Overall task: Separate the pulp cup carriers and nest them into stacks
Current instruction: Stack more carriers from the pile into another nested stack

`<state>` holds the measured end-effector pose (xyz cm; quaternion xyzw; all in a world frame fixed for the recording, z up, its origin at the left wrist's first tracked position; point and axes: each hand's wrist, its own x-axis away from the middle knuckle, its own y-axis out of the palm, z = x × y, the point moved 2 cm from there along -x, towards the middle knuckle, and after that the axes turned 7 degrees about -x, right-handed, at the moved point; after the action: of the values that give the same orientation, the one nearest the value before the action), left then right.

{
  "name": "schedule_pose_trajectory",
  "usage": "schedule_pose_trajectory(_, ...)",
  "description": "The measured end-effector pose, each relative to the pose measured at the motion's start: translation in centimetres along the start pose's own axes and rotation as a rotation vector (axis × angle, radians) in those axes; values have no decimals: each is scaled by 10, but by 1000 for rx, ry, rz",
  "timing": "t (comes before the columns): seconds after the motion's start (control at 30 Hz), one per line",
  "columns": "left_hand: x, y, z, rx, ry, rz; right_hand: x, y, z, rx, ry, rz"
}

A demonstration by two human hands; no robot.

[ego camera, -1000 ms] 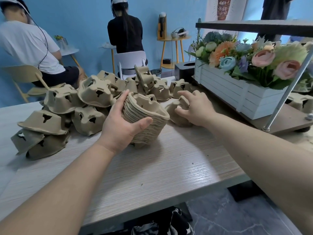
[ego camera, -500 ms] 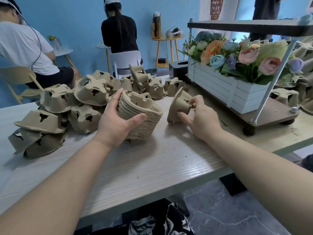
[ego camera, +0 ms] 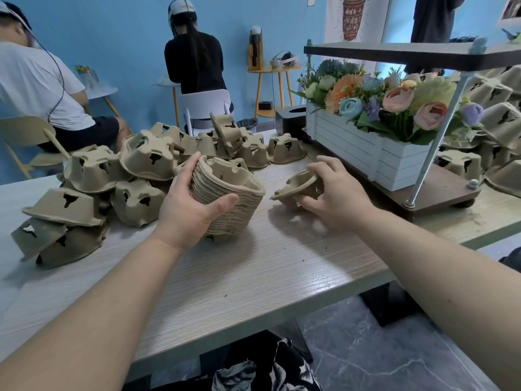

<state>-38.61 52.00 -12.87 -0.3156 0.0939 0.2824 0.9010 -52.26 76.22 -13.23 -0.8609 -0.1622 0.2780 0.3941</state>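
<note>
The stack point(ego camera: 225, 198) of nested pulp carriers sits tilted in the left hand point(ego camera: 191, 210), its open side turned up and toward the right. The left grip is closed round it: the thumb lies across the near ribbed side, the fingers curl over the far edge. The stack's lower end is close to the surface point(ego camera: 253, 272); whether it touches cannot be told.

Just right of the stack, apart from it, the right hand point(ego camera: 335, 197) holds a single carrier point(ego camera: 296, 190). That grip is partly closed, fingers curled over the carrier's rim and underside, with the carrier tipped on its side, its flat rim facing left toward the stack. It is low over the surface, and its shadow falls just beneath.

Behind and to the left of the stack lies a loose pile point(ego camera: 118, 176) of carriers, most turned upside down, some leaning on one another, spreading from the left edge back to the middle of the surface.

To the right stands a white planter point(ego camera: 366, 153) full of coloured flowers, on a dark board under a shelf point(ego camera: 408, 53) carried by a metal rod point(ego camera: 434, 145). More carriers point(ego camera: 485, 136) are heaped beyond the planter at the far right.

Farther back, two people sit facing away by a blue wall, one in a white shirt point(ego camera: 33, 86), one in black point(ego camera: 197, 63) on a white chair.
</note>
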Motion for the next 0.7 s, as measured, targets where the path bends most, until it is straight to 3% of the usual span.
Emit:
schedule_pose_trajectory(0.33, -2, 1, -2, 9, -4, 2, -1, 8, -2, 44, -70, -29)
schedule_pose_trajectory(0.53, -3, 2, -3, 23, 2, 0, -11, 2, -11, 80, -169, 194)
schedule_pose_trajectory(0.7, -4, 4, -2, 26, -4, -8, -16, -10, -37, -51, -191, 376)
